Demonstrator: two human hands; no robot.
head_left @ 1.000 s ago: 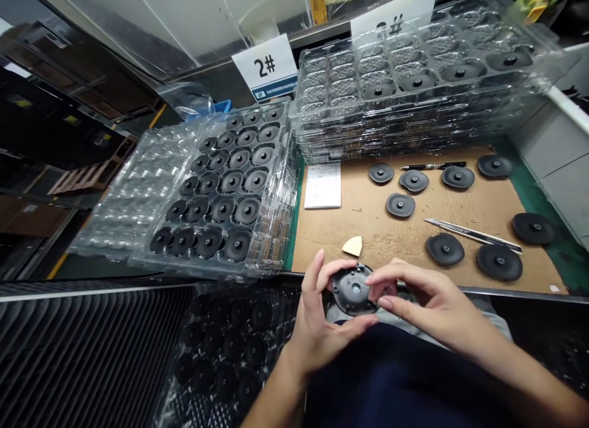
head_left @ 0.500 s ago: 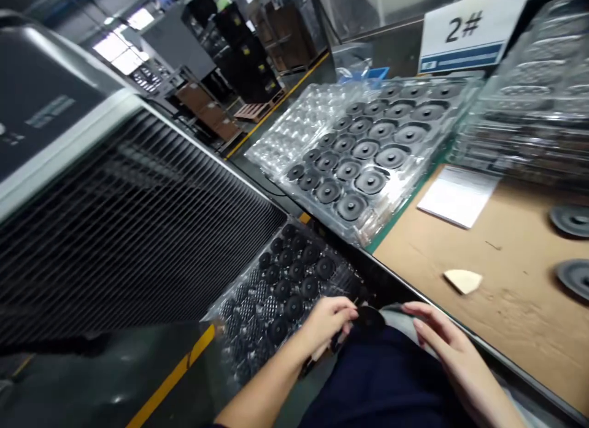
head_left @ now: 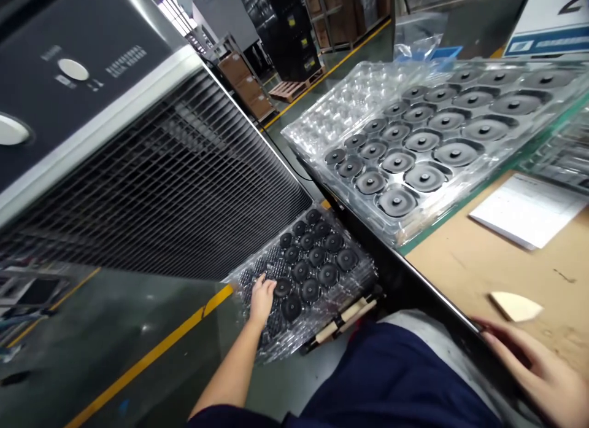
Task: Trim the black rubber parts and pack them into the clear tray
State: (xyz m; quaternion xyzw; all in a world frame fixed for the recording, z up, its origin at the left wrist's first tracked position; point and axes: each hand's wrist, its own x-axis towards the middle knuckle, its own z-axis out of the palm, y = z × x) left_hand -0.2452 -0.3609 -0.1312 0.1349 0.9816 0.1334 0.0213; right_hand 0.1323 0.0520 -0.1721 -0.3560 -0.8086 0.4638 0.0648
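Observation:
My left hand (head_left: 261, 300) reaches down over a clear plastic tray (head_left: 276, 349) low beside the bench. Its fingers are closed at the left edge of a black disc (head_left: 282, 287) with a raised hub, which lies at a tray pocket. Several similar black discs (head_left: 317, 256) fill the pockets to the right. My right hand (head_left: 529, 360) is at the bench's front edge, fingers slightly curled and apart, with nothing visible in them. Near it a pale pointed piece (head_left: 515, 306) lies on the tan bench top (head_left: 442, 256).
On the bench stands a clear tray (head_left: 396, 234) of several grey discs. A white paper (head_left: 524, 210) lies on the bench top; a numbered sign (head_left: 547, 32) stands behind. A large ribbed dark panel (head_left: 184, 170) stands at left. Yellow lines (head_left: 161, 354) mark the floor.
My left hand has moved from my lap to the low tray, where a disc now lies at a pocket without one before. My right hand has shifted right to the bench edge. The view has turned left.

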